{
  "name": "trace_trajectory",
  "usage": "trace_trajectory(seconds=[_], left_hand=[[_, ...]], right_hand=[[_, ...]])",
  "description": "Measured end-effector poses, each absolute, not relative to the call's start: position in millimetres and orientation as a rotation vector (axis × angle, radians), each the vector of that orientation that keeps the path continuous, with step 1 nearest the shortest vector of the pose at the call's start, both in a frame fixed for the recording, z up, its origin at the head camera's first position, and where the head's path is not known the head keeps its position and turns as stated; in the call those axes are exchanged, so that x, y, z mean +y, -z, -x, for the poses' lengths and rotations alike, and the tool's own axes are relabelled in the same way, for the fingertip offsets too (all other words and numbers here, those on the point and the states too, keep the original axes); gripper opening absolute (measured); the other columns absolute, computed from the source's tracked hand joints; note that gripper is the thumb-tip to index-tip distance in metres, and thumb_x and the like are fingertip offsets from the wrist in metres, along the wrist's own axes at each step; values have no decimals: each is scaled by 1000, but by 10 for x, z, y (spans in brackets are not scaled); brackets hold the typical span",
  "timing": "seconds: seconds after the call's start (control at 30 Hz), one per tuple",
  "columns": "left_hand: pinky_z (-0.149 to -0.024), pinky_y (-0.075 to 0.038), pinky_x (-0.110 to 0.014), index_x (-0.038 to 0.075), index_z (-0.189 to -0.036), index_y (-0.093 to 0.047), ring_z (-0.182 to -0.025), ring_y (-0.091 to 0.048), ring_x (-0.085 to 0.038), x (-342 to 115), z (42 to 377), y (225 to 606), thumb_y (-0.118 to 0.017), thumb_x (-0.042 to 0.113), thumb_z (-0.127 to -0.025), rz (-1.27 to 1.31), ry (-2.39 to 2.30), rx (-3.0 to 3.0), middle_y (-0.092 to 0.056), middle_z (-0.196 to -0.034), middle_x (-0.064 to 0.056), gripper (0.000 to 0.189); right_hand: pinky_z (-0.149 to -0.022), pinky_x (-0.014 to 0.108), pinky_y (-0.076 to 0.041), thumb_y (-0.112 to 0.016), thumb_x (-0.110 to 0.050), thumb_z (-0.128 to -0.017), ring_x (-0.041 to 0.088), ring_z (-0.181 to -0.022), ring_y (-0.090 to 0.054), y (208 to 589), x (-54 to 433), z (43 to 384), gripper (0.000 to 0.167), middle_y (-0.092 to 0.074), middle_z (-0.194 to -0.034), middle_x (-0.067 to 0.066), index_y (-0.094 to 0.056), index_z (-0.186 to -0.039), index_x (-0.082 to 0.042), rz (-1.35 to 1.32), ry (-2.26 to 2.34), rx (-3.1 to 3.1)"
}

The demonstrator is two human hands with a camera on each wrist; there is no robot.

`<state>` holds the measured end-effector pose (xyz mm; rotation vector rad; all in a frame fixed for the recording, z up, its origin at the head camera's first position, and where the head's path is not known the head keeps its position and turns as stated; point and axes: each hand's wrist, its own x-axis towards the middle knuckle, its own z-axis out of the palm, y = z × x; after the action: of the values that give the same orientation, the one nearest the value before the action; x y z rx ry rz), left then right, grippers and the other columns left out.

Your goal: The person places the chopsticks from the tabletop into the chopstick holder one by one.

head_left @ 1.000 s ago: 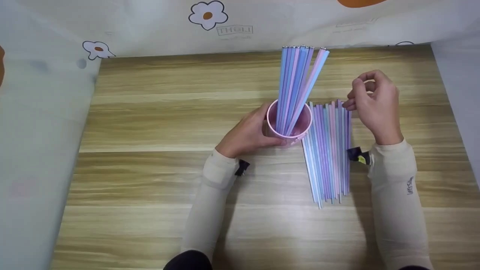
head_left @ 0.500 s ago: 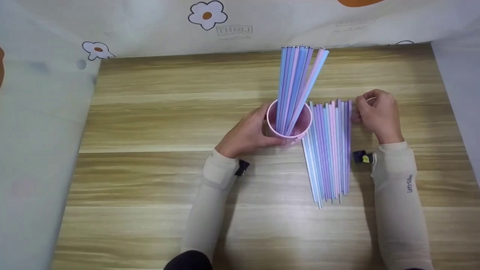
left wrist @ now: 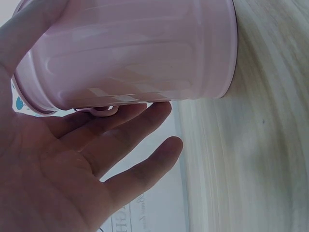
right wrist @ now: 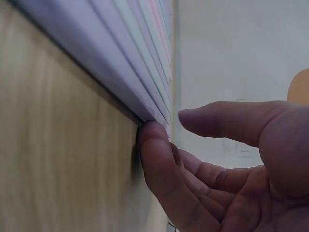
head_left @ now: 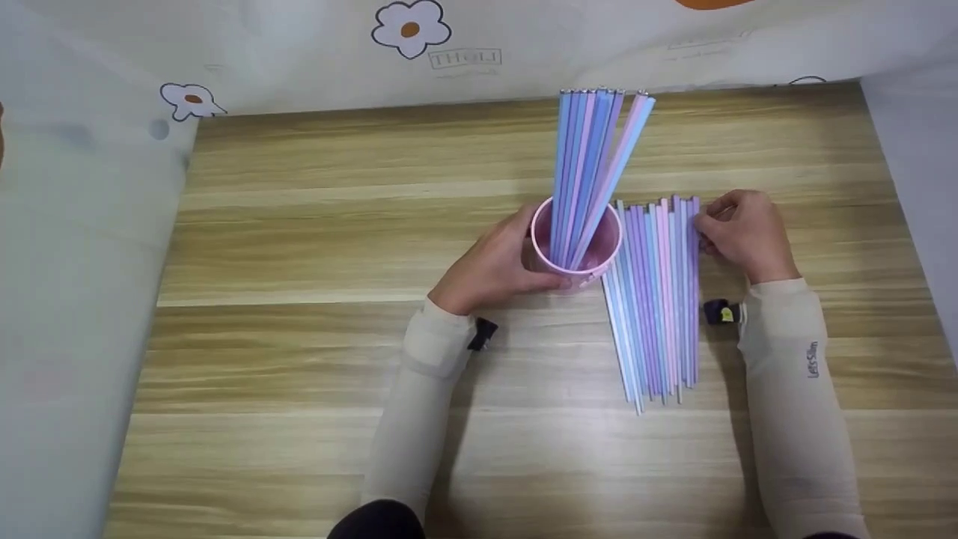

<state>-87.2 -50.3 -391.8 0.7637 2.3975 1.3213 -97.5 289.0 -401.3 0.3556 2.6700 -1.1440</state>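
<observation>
My left hand (head_left: 494,269) holds a pink cup (head_left: 600,245) around its side, thumb near the front. A small pink handle (left wrist: 99,112) shows behind the cup's wall in the left wrist view. Several blue, purple and pink pencils (head_left: 580,165) stand in the cup, leaning toward the back. Right of it, a row of pastel pencils (head_left: 651,314) lies side by side. My right hand (head_left: 752,236) is at the far end of the outermost purple pencil (head_left: 694,299). In the right wrist view its index fingertip (right wrist: 153,129) touches that pencil's end, while the thumb stands apart from it.
The wood-grain table (head_left: 299,352) carries the cup and the row of pencils. A pale sheet with flower prints (head_left: 412,28) rises behind the far edge, and pale sheeting hangs at both sides. Dark wrist-worn pieces (head_left: 722,312) stick out from both sleeves.
My right hand has come down from above the row and moved in against the outermost purple pencil's end. The left hand, cup and pencils have stayed in place.
</observation>
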Motion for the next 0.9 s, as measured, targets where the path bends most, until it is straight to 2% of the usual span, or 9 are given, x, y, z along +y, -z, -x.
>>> trace_trajectory(seconds=[0.27, 0.5, 0.67, 0.77, 0.9], left_hand=[[-109, -35, -24, 12, -153, -33, -129, -48, -14, -491, 870, 3921, -89, 34, -73, -764, -1352, 2374, -51, -143, -3, 100], [-109, -35, -24, 13, -153, -33, -128, -48, -11, -496, 871, 3919, -90, 34, -73, -754, -1343, 2384, -51, -143, -2, 100], [-109, -35, -24, 13, -152, -34, -128, -48, -10, -497, 871, 3921, -90, 35, -73, -770, -1365, 2374, -51, -142, -2, 100], [-107, -36, -23, 14, -152, -35, -126, -49, -9, -499, 866, 3927, -89, 36, -73, -769, -1355, 2387, -53, -140, -1, 98], [-107, -36, -23, 14, -152, -35, -126, -49, -8, -502, 864, 3933, -88, 37, -74, -759, -1343, 2393, -53, -140, -1, 97]], right_hand=[[-52, 24, -53, -63, -11, -94, 13, -60, -63, 3999, 2887, 955, 29, -68, -85, 20, -62, -109, 14, -337, 1039, 2669], [-55, 26, -45, -64, -15, -91, 32, -74, -61, 4015, 2842, 933, 31, -66, -95, 30, -68, -100, 14, -329, 844, 2814], [-55, 28, -46, -63, -13, -89, 38, -79, -63, 4036, 2844, 936, 29, -67, -97, 32, -69, -98, 13, -330, 819, 2836], [-56, 29, -46, -62, -15, -90, 36, -76, -62, 4035, 2866, 943, 30, -67, -95, 31, -69, -98, 13, -305, 824, 2829], [-52, 28, -49, -59, -17, -93, 22, -62, -62, 4002, 2893, 947, 32, -67, -86, 24, -64, -103, 13, -291, 898, 2769]])
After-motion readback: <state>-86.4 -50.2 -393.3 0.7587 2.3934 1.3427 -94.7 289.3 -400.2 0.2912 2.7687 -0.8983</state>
